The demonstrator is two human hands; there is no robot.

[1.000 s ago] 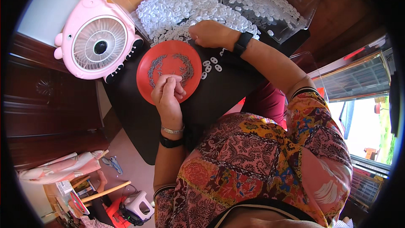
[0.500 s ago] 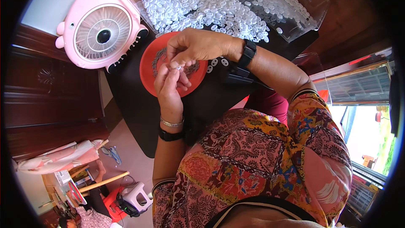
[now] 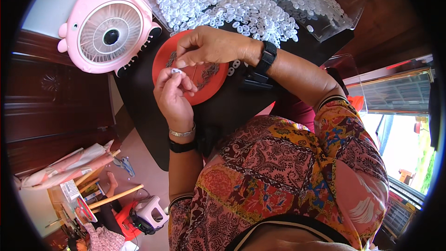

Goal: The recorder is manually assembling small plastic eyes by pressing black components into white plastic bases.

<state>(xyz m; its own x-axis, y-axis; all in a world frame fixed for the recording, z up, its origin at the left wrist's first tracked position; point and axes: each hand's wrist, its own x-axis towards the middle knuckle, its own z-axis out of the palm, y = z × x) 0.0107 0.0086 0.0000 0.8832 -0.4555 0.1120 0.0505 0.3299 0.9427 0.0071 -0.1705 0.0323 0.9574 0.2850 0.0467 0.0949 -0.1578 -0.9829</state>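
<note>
Item: small white ring-shaped piece [image 3: 175, 70], pale plastic, oval with a hollow middle, too small for us to read any finer detail. We find it above the near-left rim of the red round tray [image 3: 218, 83], raised off the tray, not lying on it.

Grip, nearest first: our left hand [image 3: 173, 96], wearing a thin metal bangle [image 3: 182, 133] and a black band [image 3: 182, 146] at the wrist, has thumb and forefinger pinched together on the white piece, the other fingers curled loosely beneath. Our right hand [image 3: 211, 46], with a black wristwatch [image 3: 266, 57], reaches across from the right; its fingertips are drawn together just beside the piece, touching the left fingertips. We cannot tell whether they hold anything of their own.

Carrier: a black desk [image 3: 232, 107], the tray at its middle, with dark fine bits lying in the tray.

Farther: a heap of like white pieces [image 3: 223, 0] along the far edge of the desk, and a clear plastic box [image 3: 325, 4] with more of them at the far-right corner. At the far-left corner stands a pink pig-shaped fan [image 3: 109, 32], its grille facing up.
</note>
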